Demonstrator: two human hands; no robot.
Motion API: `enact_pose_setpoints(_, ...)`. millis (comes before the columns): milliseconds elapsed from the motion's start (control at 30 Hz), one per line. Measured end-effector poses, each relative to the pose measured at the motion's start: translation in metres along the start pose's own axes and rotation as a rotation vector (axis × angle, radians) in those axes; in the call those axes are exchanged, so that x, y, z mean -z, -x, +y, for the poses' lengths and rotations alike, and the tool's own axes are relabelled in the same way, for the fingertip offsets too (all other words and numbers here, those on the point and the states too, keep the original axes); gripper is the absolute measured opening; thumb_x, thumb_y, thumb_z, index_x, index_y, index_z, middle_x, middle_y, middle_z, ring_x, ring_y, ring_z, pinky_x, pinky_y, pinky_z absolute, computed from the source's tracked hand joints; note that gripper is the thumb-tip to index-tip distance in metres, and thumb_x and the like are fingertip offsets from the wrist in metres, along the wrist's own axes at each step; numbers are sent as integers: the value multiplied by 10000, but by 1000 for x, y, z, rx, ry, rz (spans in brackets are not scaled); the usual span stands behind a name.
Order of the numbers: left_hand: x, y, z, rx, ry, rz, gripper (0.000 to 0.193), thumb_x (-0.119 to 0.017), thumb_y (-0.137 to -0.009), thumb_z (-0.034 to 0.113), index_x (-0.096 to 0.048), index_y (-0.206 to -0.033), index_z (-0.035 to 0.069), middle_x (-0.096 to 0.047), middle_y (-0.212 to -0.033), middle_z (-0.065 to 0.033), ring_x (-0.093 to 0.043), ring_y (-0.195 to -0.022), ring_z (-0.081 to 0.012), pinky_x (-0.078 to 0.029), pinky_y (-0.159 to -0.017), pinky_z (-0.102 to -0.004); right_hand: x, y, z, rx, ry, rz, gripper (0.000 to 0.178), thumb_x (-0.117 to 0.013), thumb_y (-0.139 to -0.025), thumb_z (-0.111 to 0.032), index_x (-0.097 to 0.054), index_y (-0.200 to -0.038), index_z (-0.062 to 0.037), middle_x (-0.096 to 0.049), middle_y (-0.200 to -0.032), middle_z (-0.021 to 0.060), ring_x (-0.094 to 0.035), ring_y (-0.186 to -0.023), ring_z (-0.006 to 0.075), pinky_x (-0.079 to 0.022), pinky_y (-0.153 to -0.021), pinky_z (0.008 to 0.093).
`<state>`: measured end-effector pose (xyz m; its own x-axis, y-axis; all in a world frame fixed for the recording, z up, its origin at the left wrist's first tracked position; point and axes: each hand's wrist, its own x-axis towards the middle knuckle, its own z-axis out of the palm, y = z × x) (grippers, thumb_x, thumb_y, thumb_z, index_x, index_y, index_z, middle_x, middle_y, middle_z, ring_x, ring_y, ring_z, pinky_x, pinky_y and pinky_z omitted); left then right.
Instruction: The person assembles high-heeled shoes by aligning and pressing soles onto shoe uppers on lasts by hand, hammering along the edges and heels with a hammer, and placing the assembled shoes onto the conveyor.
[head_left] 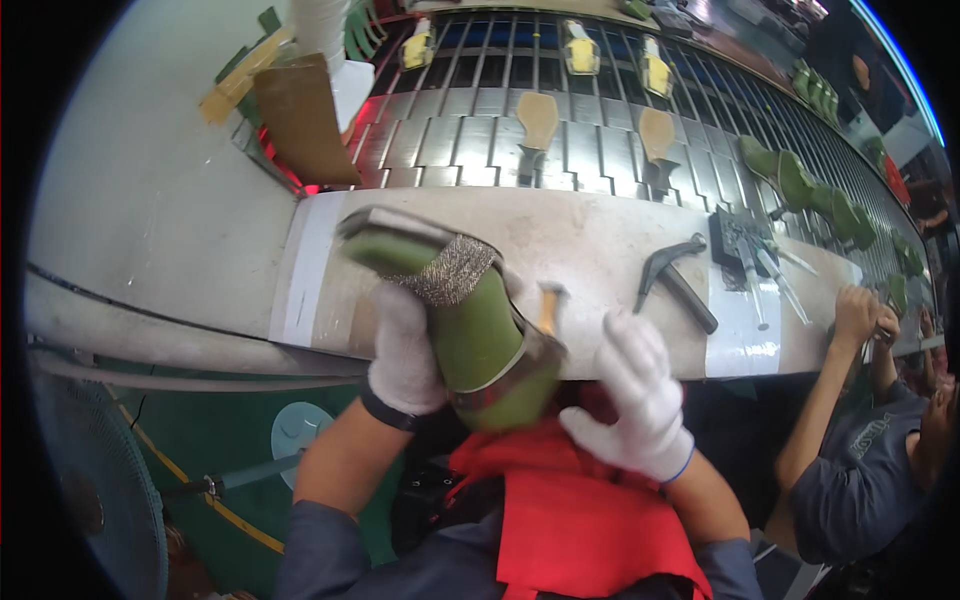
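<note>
Both my hands wear white gloves. My left hand (405, 350) grips a green shoe (470, 320) on its last, with a glittery silver band across the upper, tilted over the front edge of the workbench (590, 250). My right hand (640, 395) hangs just right of the shoe's lower end, fingers apart, nothing in it. A wooden handle (548, 305) stands on the bench behind the shoe, between my hands. A red apron (580, 510) covers my lap.
A hammer (675, 280) lies on the bench to the right, next to a dark block with metal tools (750, 250). Behind it runs a slatted conveyor (480, 140) carrying soles and green shoes (800, 185). Another person (860, 460) works at the right. A fan (95, 490) stands lower left.
</note>
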<state>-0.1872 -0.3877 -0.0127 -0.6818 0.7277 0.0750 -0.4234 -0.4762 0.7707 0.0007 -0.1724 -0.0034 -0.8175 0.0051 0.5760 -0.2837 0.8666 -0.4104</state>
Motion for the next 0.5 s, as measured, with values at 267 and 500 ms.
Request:
enact_pose_setpoints(267, -23, 44, -56, 195, 615, -16, 1204, -329, -870, 1058, -724, -1293, 3, -741, -1242, -172, -705, -1190, -317, -570, -1096, -487, -34, 30, -54, 43, 16, 15, 377, -854, -813, -239, -728, -1168, -226, -708, -1311, 93, -636, -1295, 318, -352, -1271, 638)
enact_pose_setpoints(500, -35, 62, -51, 337, 505, 198, 1082, -351, -844, 1081, -683, -1132, 93, -679, -1013, -89, -635, -1023, -287, -516, -1044, -496, -25, 38, -74, -21, -23, -68, 457, -871, -817, -215, -736, -1253, -234, -712, -1278, 91, -681, -1229, 297, -358, -1265, 649)
